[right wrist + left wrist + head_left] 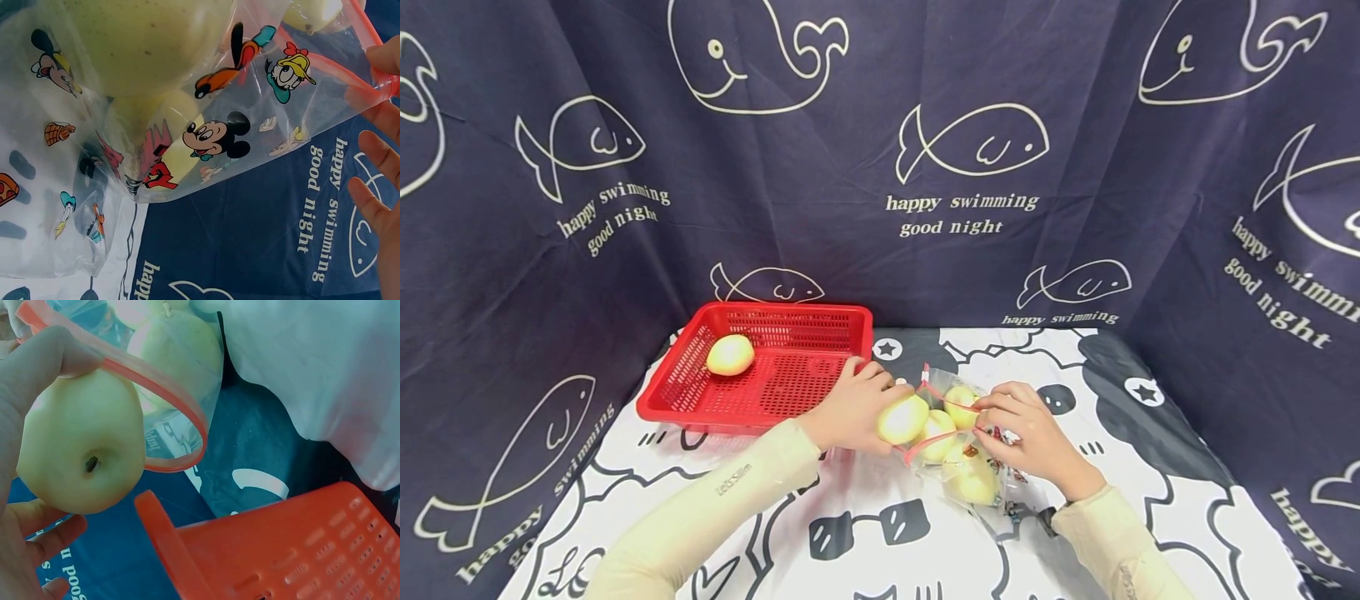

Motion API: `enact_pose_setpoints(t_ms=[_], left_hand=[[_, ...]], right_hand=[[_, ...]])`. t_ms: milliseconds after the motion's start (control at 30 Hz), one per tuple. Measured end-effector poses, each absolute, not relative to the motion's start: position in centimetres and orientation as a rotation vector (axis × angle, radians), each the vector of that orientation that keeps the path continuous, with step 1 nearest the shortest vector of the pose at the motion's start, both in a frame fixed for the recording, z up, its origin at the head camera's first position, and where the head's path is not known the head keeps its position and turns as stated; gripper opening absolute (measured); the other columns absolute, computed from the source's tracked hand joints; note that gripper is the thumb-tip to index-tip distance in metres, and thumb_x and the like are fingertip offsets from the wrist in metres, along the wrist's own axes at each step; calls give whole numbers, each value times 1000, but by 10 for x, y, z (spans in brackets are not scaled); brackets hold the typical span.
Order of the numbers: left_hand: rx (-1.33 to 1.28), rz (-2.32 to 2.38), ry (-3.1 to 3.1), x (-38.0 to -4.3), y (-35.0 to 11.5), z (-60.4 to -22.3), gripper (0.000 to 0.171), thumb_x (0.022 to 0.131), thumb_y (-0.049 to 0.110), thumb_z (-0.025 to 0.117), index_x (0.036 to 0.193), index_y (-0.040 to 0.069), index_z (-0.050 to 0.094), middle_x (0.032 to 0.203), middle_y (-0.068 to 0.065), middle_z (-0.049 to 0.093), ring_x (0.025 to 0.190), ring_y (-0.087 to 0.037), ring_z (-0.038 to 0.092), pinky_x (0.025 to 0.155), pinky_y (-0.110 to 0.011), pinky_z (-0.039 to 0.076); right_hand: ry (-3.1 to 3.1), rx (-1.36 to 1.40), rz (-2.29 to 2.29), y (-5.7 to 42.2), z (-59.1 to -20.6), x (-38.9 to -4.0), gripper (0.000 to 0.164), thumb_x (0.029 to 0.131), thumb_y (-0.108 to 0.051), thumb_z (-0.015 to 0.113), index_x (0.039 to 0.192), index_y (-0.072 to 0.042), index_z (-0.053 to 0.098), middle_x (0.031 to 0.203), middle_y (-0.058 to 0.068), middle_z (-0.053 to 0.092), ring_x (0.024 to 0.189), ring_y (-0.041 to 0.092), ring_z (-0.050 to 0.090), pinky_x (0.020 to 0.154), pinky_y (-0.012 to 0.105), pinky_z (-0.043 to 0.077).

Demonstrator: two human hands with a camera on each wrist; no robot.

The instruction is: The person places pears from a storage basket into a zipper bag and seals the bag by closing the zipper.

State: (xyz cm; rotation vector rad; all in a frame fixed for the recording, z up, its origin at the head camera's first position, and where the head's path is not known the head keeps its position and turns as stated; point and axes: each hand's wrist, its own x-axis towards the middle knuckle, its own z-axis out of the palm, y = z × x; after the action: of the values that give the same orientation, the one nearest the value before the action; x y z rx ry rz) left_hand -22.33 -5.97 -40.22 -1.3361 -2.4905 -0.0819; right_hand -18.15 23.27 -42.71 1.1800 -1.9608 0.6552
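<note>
My left hand [852, 410] grips a pale yellow pear [904, 419] at the mouth of a clear zip bag [56, 150]. In the left wrist view, the pear's dark blossom end faces the camera, with the thumb above and fingers below. The bag has a red zip edge [187, 412] and printed cartoon figures. Several more pears [970, 475] lie inside it. On the other side, my right hand [1026, 429] pinches the red edge between thumb and forefinger, and its other fingers are extended. The mouth of the bag stands open.
A red perforated basket [700, 408] stands at the left, close to my left hand, with one pear [730, 356] in it. The table wears a white, black-patterned cloth [865, 575]. Dark blue printed curtains [850, 167] enclose the back and sides.
</note>
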Motion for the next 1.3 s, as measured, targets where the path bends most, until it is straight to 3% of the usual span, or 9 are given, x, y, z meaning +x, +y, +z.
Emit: enact_pose_setpoints(t_ms=[700, 1067, 1300], left_hand=[[-1357, -82, -2703, -231, -52, -386, 72, 61, 55, 80, 124, 24, 64, 102, 6, 68, 97, -16, 50, 88, -46, 32], [-1316, -74, -2706, -231, -43, -395, 65, 60, 61, 74, 111, 23, 62, 92, 9, 69, 93, -15, 48, 88, -47, 32], [-1336, -37, -2669, -229, -38, -399, 70, 59, 59, 77, 119, 25, 64, 96, 5, 68, 97, -16, 48, 86, -44, 32]], right_hand=[[-1968, 1179, 661, 232, -427, -181, 26, 98, -31, 58, 77, -17, 66, 91, 5, 71, 87, 25, 57, 86, 39, 37], [-1966, 1187, 660, 232, -426, -181, 27, 98, -31, 57, 78, -16, 66, 91, 5, 70, 87, 25, 57, 86, 39, 37], [-1964, 1181, 662, 229, -427, -181, 28, 99, -33, 57, 78, -17, 66, 92, 4, 71, 87, 25, 57, 86, 39, 37]])
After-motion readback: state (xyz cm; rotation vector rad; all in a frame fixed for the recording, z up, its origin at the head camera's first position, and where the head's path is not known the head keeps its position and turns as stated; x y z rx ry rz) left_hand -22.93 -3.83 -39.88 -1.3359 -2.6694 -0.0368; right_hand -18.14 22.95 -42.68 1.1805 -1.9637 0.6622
